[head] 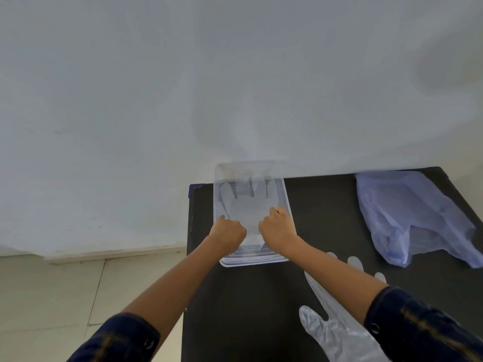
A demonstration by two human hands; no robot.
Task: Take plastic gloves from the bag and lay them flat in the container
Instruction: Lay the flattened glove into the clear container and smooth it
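Note:
A clear plastic container point(286, 194) stands at the black table's far left corner. A see-through plastic glove point(248, 202) lies flat inside it, fingers pointing away from me. My left hand point(228, 232) and my right hand point(278, 227) rest on the glove's cuff end inside the container, fingers curled down; whether they pinch the film I cannot tell. Another plastic glove point(332, 333) lies on the table near me, partly under my right forearm. The pale blue plastic bag point(407, 212) lies crumpled at the far right.
The black table point(248, 309) ends just left of the container, with a tiled floor point(52, 296) below. A white wall point(183, 87) rises directly behind the table. My dark blue sleeves are rolled up at both elbows.

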